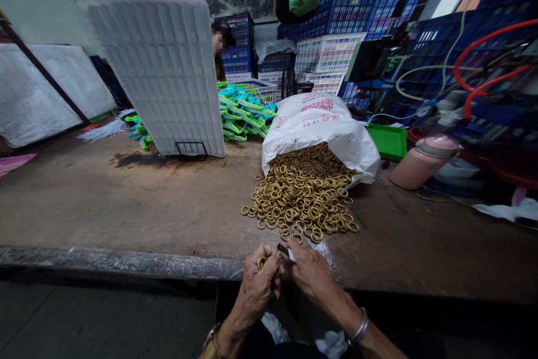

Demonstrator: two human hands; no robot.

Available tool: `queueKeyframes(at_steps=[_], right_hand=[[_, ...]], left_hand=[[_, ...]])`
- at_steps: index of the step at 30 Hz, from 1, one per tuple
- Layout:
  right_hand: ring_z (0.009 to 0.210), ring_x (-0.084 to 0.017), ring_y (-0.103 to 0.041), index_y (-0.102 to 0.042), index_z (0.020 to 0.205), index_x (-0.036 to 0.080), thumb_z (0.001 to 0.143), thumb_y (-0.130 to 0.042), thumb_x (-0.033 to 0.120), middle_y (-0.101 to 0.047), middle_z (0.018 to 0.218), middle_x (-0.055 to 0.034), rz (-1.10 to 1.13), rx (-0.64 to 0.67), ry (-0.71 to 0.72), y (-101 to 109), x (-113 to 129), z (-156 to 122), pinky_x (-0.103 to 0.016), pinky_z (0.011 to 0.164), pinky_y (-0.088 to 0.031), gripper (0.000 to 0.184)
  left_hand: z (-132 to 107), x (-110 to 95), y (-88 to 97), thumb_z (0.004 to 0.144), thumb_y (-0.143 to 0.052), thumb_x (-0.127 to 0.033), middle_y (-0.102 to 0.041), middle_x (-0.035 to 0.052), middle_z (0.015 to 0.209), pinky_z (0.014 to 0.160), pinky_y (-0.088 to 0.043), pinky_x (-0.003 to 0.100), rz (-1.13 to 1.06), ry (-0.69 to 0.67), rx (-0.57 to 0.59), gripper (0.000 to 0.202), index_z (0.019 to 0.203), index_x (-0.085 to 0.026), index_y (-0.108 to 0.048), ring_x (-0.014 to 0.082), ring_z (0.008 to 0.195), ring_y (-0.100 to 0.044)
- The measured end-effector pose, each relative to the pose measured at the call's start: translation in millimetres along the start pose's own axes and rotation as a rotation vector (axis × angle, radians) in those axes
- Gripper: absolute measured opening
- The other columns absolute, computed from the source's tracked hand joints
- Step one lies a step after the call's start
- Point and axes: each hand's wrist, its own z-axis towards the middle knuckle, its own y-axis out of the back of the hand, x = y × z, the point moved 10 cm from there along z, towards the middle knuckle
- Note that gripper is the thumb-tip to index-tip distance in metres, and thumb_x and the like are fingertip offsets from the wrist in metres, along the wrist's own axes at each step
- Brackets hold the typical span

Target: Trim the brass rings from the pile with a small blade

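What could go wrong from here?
The small tool in the right hand is close to the left hand, so a slip might hurt its fingers. Loose rings near the table edge could get knocked off. The open sack might spill more.

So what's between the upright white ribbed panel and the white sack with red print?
In the head view, a heap of green and turquoise pieces lies between them on the brown table.

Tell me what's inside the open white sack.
Gold-coloured rings show inside the mouth of the white sack and spill onto the table. Deeper in can't be seen: the sack's upper side and the front rings cover it.
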Motion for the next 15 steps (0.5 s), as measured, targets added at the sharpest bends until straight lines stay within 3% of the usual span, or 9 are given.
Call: queueKeyframes(at_steps=[3,6,10,15], right_hand=[[0.051,-0.012,-0.047,-0.05,0.079,0.018,0.064,-0.039,0.004,-0.057,0.058,-0.0016,-0.094,0.005,-0.117,0.0,-33.8,4.3,-0.024,0.049,-0.019,0.023],[0.053,-0.012,-0.046,-0.049,0.078,0.019,0.068,-0.038,0.006,-0.054,0.059,-0.0001,-0.069,-0.105,-0.137,16.9,-50.7,8.4,-0.023,0.051,-0.022,0.019],[0.057,-0.013,-0.049,-0.047,0.074,0.02,0.075,-0.035,0.015,-0.053,0.061,-0.0001,0.04,-0.203,-0.223,30.6,-66.7,11.0,-0.022,0.054,-0.027,0.013],[0.064,-0.015,-0.054,-0.05,0.082,0.02,0.079,-0.038,0.023,-0.059,0.07,-0.0017,0.09,-0.191,-0.247,20.1,-71.7,9.3,-0.022,0.056,-0.03,0.012]], left_hand=[[-14.5,-4.2,-17.7,0.073,-0.055,-0.046,-0.05,-0.003,0.053,0.034,-0.032,0.014,-0.026,0.037,0.137,0.032,0.07,-0.016,-0.046,0.0032,0.036,-0.037],[-25.4,14.2,-33.9,0.07,-0.058,-0.045,-0.051,-0.003,0.052,0.032,-0.032,0.014,-0.077,0.161,0.265,0.032,0.07,-0.015,-0.047,0.0032,0.035,-0.038],[-26.4,84.7,-28.0,0.063,-0.064,-0.038,-0.052,-0.001,0.049,0.029,-0.028,0.014,-0.097,0.418,0.23,0.028,0.064,-0.013,-0.049,0.0037,0.032,-0.037],[-27.2,176.8,-3.5,0.057,-0.065,-0.021,-0.052,0.0026,0.047,0.03,-0.028,0.017,-0.201,0.728,0.029,0.016,0.059,-0.01,-0.052,0.0067,0.033,-0.041]])
